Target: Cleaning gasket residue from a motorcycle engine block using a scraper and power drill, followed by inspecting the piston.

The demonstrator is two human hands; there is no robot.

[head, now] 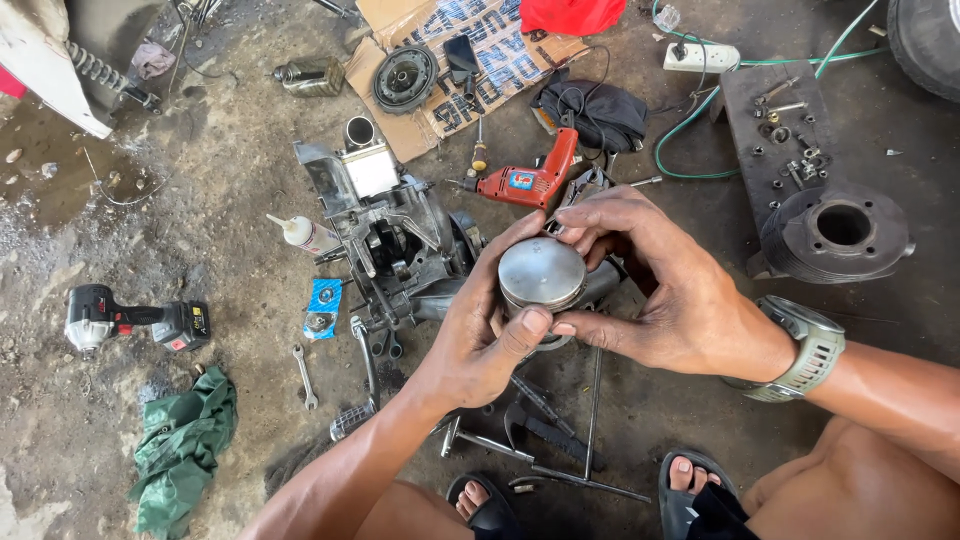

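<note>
A round silver metal piston (541,273) with a flat shiny top is held up between both my hands at the centre of the view. My left hand (478,335) cups it from below and the left, thumb pressed on its near rim. My right hand (660,285), with a grey watch on the wrist, closes its fingers over the piston's right side and far rim. Just behind the piston, on the concrete floor, lies a dirty grey engine case (395,240).
A red electric drill (525,180), a black finned cylinder (835,235), a board with bolts (785,140), a black and red cordless impact driver (130,320), a green rag (185,445), a wrench (304,377), a white bottle (303,233) and long rods (590,420) lie around. My sandalled feet (690,490) are at the bottom.
</note>
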